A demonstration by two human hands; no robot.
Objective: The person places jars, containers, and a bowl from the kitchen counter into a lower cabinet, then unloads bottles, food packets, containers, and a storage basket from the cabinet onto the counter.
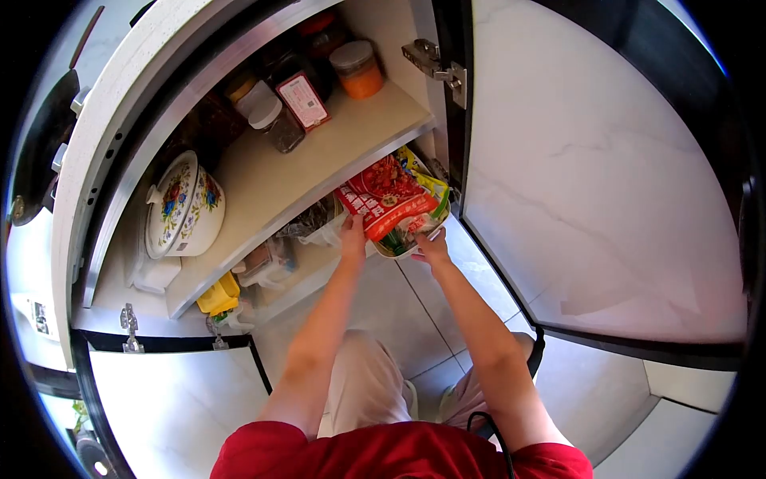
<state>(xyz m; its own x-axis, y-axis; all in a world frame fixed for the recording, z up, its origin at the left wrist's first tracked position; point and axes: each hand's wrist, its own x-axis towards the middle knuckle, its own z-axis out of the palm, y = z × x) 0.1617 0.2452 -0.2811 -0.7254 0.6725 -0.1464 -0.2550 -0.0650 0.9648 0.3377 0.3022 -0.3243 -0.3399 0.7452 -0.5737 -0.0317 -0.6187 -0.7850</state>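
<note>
A shallow storage bin with a pale rim sits at the lower cupboard shelf, partly out over the floor. On top of it lies a red food packet with white lettering, and a yellow packet shows behind it. Something green and other wrapped items fill its near end. My left hand is closed at the bin's left side, against the packet's edge, its fingers partly hidden. At the near right corner, my right hand grips the bin's rim, thumb on top.
Above, a shelf carries a flowered enamel pot, several jars and a red-and-white box. Left of the bin are plastic bags and a yellow container. Open cupboard doors stand right and lower left.
</note>
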